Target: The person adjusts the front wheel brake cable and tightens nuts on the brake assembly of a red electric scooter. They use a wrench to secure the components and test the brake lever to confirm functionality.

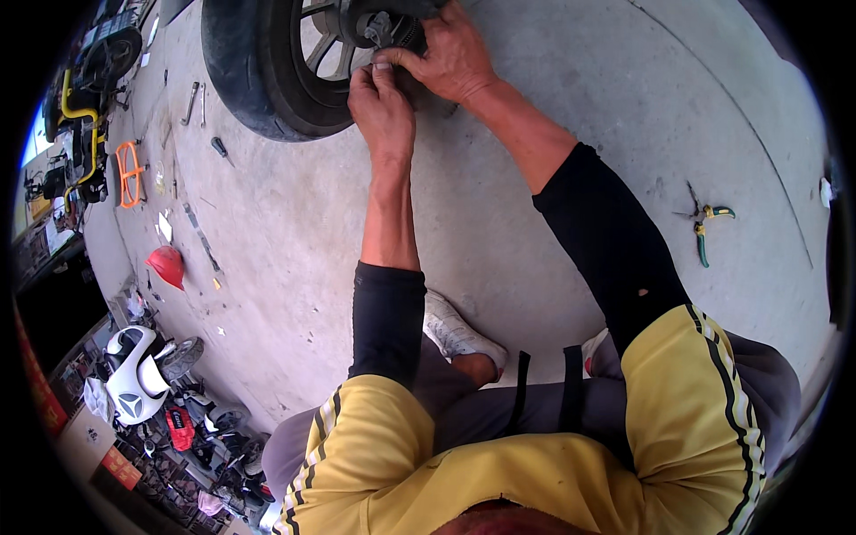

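Note:
At the top of the head view is a wheel with a black tyre, spoked rim and dark hub with a small metal fitting. My left hand is at the lower side of the hub, fingers closed together on something too hidden to name. My right hand is against the hub's right side, fingers curled and thumb reaching to my left fingertips; what it grips is hidden. Pliers with green and yellow handles lie open on the concrete floor to the right.
Wrenches, a screwdriver, an orange metal frame, a long strip and a red object lie on the left. Scooters, one with yellow tubing, one white, stand at the left. My feet are below.

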Demonstrator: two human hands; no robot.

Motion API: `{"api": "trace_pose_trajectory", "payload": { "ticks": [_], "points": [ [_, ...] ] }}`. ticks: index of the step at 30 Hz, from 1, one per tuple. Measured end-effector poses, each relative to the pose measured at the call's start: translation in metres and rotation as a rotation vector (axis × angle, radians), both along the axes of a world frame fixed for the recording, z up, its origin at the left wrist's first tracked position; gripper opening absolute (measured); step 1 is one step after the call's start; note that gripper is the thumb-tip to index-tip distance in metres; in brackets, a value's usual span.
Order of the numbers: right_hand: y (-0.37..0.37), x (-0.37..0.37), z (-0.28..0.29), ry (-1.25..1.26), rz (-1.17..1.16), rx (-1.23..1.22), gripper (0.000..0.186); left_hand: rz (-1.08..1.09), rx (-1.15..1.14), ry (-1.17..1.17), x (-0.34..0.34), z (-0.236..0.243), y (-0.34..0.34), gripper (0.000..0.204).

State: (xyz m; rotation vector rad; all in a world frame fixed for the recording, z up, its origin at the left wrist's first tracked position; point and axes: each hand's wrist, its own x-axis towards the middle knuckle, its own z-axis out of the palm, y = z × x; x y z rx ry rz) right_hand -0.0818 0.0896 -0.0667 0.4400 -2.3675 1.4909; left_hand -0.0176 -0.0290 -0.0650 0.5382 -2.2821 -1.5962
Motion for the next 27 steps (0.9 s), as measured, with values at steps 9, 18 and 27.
{"api": "trace_pose_trajectory", "payload": {
  "ticks": [9,18,27],
  "points": [
    [0.002,-0.001,-0.002,0.101,0.020,-0.006,0.079,0.102,0.176,-0.014,0.002,0.007,0.009,0.032],
    [0.009,0.001,-0.001,0.010,0.123,0.036,0.075,0.122,0.108,0.092,0.012,-0.004,0.027,0.033],
    [0.017,-0.012,-0.001,0.090,0.147,0.070,0.072,-0.267,-0.522,-0.061,0.054,-0.045,0.064,0.021]
  ]
}}
